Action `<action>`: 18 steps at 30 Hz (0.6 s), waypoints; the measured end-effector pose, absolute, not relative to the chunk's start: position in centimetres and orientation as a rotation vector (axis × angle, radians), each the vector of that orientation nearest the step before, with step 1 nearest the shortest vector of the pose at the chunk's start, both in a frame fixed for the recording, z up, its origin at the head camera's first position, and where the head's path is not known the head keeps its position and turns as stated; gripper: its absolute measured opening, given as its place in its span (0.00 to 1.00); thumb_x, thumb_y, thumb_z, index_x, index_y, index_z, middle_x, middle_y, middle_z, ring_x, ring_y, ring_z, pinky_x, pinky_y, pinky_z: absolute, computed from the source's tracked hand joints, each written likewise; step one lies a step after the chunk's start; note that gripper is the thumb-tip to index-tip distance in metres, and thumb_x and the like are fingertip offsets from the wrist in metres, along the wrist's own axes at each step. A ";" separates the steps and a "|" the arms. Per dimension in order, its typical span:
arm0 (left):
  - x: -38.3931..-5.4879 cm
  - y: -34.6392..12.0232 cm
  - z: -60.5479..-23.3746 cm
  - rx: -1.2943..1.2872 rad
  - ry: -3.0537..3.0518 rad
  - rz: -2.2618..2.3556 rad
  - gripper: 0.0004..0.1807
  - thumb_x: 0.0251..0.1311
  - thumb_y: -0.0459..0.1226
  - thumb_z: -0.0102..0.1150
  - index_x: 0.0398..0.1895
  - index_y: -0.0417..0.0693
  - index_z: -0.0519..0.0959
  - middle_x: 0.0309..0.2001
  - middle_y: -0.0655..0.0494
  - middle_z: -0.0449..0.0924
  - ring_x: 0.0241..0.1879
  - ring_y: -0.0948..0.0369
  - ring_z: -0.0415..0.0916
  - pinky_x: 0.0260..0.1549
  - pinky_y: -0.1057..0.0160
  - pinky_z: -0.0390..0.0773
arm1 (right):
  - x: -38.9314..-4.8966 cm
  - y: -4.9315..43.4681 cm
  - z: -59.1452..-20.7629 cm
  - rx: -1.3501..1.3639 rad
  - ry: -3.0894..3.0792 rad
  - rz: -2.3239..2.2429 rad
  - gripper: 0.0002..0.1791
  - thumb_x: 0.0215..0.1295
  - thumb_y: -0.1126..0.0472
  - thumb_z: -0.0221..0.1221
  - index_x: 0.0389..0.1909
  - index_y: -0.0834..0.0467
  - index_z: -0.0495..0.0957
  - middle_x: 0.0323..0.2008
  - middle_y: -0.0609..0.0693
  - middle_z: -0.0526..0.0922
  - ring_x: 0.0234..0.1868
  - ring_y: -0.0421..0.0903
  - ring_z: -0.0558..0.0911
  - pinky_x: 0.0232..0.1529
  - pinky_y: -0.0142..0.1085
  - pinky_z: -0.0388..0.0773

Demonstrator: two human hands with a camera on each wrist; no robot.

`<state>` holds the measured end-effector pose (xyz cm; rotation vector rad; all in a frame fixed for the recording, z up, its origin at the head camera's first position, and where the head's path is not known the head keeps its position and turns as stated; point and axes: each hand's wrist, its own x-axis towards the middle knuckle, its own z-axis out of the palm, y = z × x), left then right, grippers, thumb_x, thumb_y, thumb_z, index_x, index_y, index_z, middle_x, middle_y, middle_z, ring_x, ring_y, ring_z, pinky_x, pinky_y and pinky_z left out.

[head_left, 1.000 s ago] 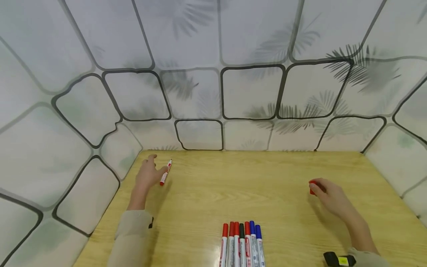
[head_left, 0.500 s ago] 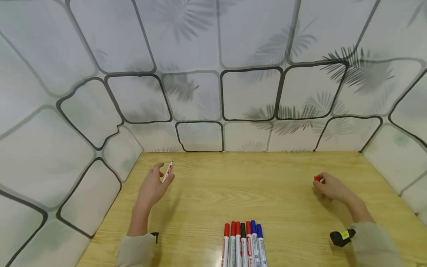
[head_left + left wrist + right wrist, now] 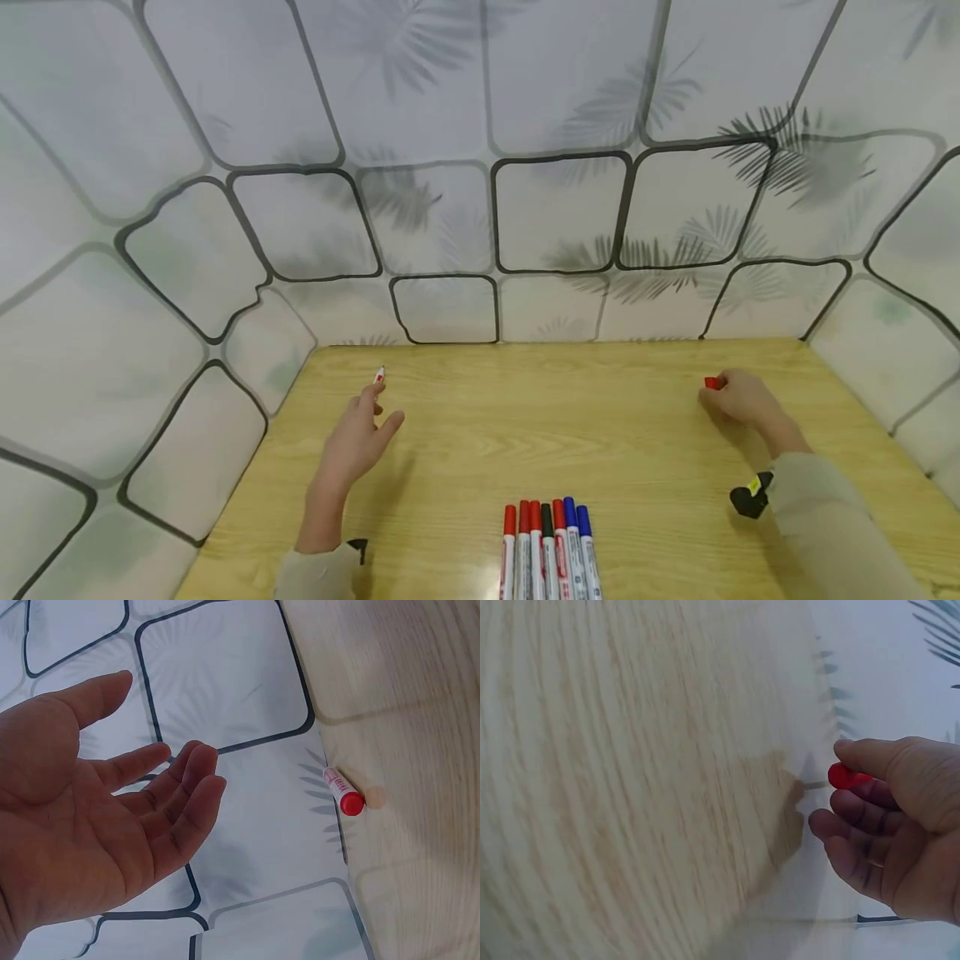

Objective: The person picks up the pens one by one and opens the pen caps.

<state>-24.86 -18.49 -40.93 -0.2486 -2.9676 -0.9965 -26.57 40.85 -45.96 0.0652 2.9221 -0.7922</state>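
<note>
Wood-look table (image 3: 525, 425): L hand (image 3: 352, 446), released, fingers loosely spread, w/ a red-&-white marker (image 3: 341, 791) lying just beyond it, nr back wall (image 3: 450, 108). R hand (image 3: 742, 402), at table's R side, pinches a small red piece (image 3: 844, 776). Seven capped markers (image 3: 550, 558) lie side by side, front ctr.

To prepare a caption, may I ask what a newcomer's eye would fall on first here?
Probably the row of red-, dark- and blue-capped markers at the table's near middle. The small red object pinched by the right hand, at right, may come next, then the lone marker beyond the left hand, far left.
</note>
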 end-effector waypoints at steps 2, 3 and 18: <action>-24.9 -18.3 -40.9 -0.249 -2.973 -0.996 0.34 0.73 0.49 0.51 0.74 0.41 0.58 0.58 0.35 0.72 0.48 0.45 0.78 0.37 0.48 0.79 | -26.8 41.0 -46.0 0.092 2.923 -0.760 0.23 0.70 0.54 0.56 0.42 0.75 0.73 0.30 0.60 0.79 0.29 0.51 0.75 0.28 0.40 0.71; -24.9 -18.3 -40.8 -0.250 -2.972 -0.999 0.34 0.73 0.49 0.51 0.74 0.41 0.58 0.58 0.35 0.72 0.48 0.45 0.78 0.38 0.48 0.79 | -26.8 41.1 -46.0 0.105 2.926 -0.741 0.23 0.70 0.54 0.56 0.42 0.75 0.73 0.31 0.61 0.79 0.29 0.52 0.75 0.29 0.41 0.72; -24.7 -18.4 -40.7 -0.301 -2.967 -1.005 0.31 0.73 0.46 0.52 0.72 0.40 0.61 0.56 0.36 0.73 0.46 0.46 0.79 0.38 0.49 0.79 | -27.5 41.7 -47.2 0.197 2.973 -0.683 0.33 0.69 0.50 0.56 0.49 0.81 0.70 0.40 0.73 0.80 0.36 0.62 0.80 0.37 0.53 0.77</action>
